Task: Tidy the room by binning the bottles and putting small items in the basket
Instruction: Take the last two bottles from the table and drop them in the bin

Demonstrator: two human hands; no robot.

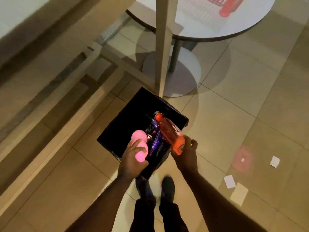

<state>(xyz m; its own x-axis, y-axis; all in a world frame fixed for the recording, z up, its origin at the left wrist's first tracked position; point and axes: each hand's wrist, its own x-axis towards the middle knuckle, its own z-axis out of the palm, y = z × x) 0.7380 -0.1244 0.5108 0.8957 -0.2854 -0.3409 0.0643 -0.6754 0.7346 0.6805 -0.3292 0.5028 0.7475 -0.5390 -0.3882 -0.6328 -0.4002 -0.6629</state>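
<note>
A black square bin (117,126) lined with a dark bag stands on the tiled floor in front of my feet. My right hand (187,153) grips the base of a red plastic bottle (170,131), which points cap-first over the bin's opening. My left hand (132,158) holds a pink bottle (139,146) with rounded bulges over the bin's near-left edge. Another red bottle (228,5) lies on the round white table (250,25) at the top right, next to a ribbed white basket-like item (200,12).
A pale vertical post (163,47) rises just beyond the bin, in front of the table's round pedestal base (184,72). Several white paper scraps (234,186) lie on the floor at the right. A wall and steps run along the left.
</note>
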